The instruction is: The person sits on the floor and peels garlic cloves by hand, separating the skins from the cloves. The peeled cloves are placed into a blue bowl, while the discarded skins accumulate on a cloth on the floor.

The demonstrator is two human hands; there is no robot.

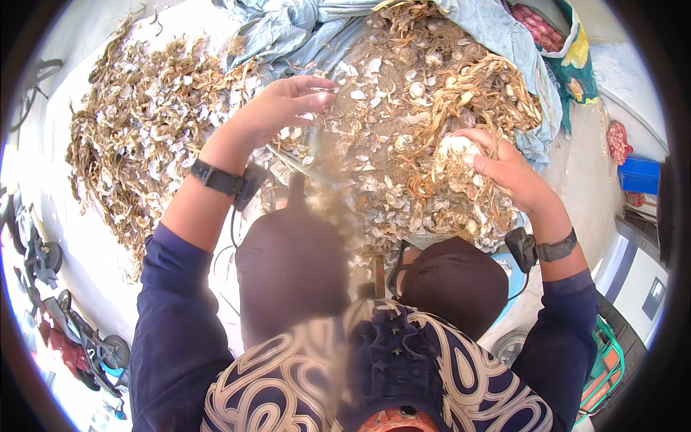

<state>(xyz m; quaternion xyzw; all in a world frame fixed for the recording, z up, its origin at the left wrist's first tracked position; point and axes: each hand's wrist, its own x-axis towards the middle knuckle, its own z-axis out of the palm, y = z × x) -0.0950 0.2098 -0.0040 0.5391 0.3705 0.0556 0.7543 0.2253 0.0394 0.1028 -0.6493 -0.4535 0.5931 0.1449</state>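
Note:
My left hand [286, 105] is raised at the left edge of the garlic heap, its fingers apart with nothing seen between them. At the right of the heap, my right hand [494, 159] grips a whitish garlic bulb [458, 147] with roots and dry stalks about it. Dried garlic stalks [469, 89] lie tangled just beyond this hand. Loose bulbs, one of them a round garlic bulb [417, 89], rest among papery skins and soil on the pale blue sheet [291, 27]. Both wrists carry dark straps with small devices.
A large pile of dry stalks and skins [156, 124] spreads over the floor at left. Red mesh sacks [618, 142], a blue box [639, 175] and a green bag [580, 81] stand at right. My knees border the heap's near side. Motorcycles [86, 345] are at far left.

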